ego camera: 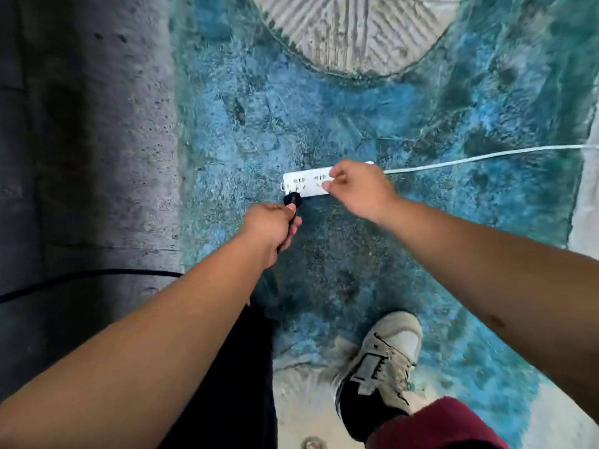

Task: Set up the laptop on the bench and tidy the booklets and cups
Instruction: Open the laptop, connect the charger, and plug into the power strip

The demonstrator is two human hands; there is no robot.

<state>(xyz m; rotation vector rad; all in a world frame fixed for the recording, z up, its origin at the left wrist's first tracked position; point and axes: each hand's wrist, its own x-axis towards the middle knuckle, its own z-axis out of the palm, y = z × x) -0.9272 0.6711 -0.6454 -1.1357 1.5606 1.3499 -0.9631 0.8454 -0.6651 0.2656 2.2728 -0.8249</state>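
Left hand [272, 226]: clenched round a black plug [292, 199], prongs aimed forward and slightly right toward the strip.
Right hand [359, 186]: fingers curled onto the top of the white power strip [306, 184], pinning it to the floor at its cord end.
Strip position: just ahead of the left hand, under the right hand's fingertips; long axis crosswise, left to right, white cord [486, 155] leaving past the right hand.
Plug versus strip: plug tip at the strip's near edge, by the left-end sockets; touching or just short, cannot tell.
Nearer hand: left, carrying the plug; right only steadies.
Black cable [87, 277]: trails back from the left hand, out to the left over a grey ledge [97, 157].
Step, as judged: powering the laptop; plug not yet seated.
Next move, as judged: short push forward into the leftmost socket, prongs squared to the slots.
Laptop, bench, booklets, cups: out of sight.
Also there: blue mottled floor [421, 108]; shoe [382, 367] behind the right arm.
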